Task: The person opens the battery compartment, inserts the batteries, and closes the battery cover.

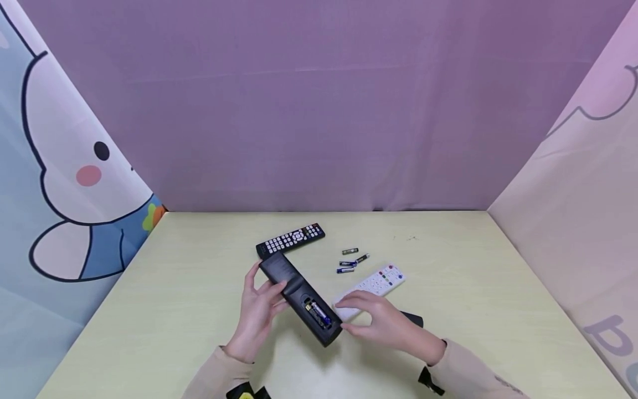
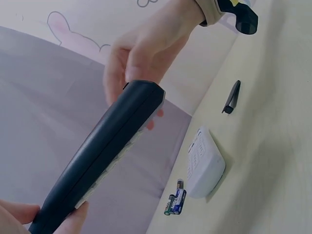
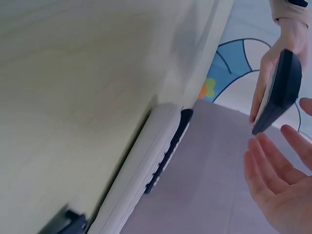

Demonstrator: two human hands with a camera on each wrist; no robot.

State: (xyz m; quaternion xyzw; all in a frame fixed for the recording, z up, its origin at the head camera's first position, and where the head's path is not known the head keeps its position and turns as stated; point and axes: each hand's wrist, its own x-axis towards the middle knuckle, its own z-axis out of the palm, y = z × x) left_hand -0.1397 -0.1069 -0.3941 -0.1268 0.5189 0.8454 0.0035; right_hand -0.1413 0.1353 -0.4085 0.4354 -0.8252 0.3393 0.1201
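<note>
My left hand (image 1: 257, 316) grips a black remote control (image 1: 284, 271) near its upper end, thumb on the back face. The remote is held above the table with its back turned up. Its battery compartment (image 1: 317, 313) is uncovered, and slim batteries lie in it, one with a blue end. My right hand (image 1: 374, 318) is beside the remote's lower end, thumb tip right at the edge. In the right wrist view the fingers of that hand (image 3: 278, 190) are spread and loosely bent, with nothing between them.
A white remote (image 1: 381, 281) lies button side up, partly behind my right hand. Several loose batteries (image 1: 347, 264) are scattered beyond it. Another black remote (image 1: 294, 239) rests farther back. A small black cover-like piece (image 1: 413, 318) lies by my right wrist.
</note>
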